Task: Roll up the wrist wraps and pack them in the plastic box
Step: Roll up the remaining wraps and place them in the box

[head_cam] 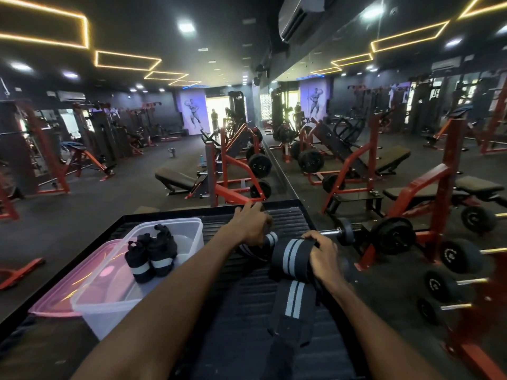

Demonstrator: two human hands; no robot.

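Single head-worn wide-angle view, facing forward and down, close over black platform [274, 338]

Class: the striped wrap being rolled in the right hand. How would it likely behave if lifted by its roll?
The striped wrap looks floppy: its loose tail lies flat and limp along the ribbed platform. It would probably dangle and unwind unless the right hand keeps its grip. Being cloth, it seems light and unlikely to slip.

No text, label, brand or number can be read anywhere. The weight plates [259, 165] at the far centre carry faint pale marks, too blurred to make out. The far wall poster [193, 112] shows only a flexing bodybuilder figure, with no words.
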